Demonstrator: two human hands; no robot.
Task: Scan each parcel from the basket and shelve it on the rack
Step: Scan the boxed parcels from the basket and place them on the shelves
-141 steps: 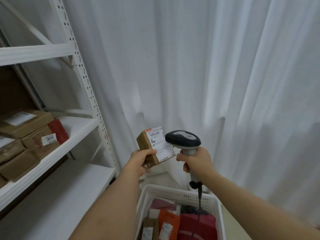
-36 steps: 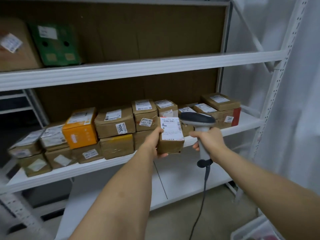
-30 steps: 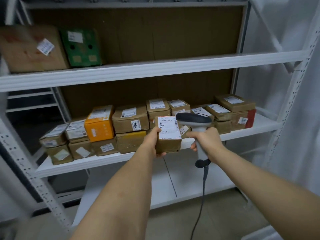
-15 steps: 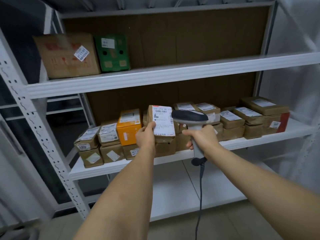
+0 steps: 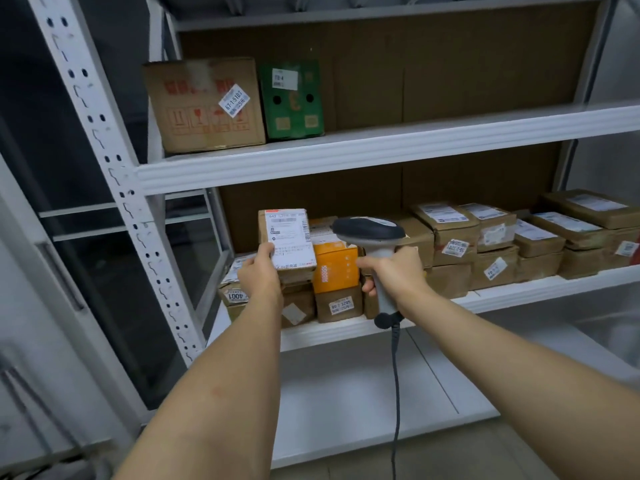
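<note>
Now we stand in front of the white rack [image 5: 346,161]. Our left hand [image 5: 260,271] holds a small brown parcel [image 5: 286,244] by its lower left side, with the thumb on the front. The parcel is up in the air, just in front of the left end of the middle shelf [image 5: 519,296]. Its white label [image 5: 290,239] faces us. Our right hand [image 5: 394,271] has its fingers wrapped round the grip of the gray scanner [image 5: 372,237]. The scanner's dark head is just to the right of the parcel. Its cord [image 5: 394,393] hangs down past the low shelf [image 5: 363,393].

Behind the parcel, an orange box [image 5: 336,268] sits on top of a brown box on the middle shelf. More brown boxes [image 5: 502,244] with labels are stacked in a row to the right. A box marked 4001 [image 5: 235,296] sits at the left end. On the top shelf [image 5: 381,147] we see a big brown carton [image 5: 204,105] with a green box [image 5: 292,98] touching its right side.
</note>
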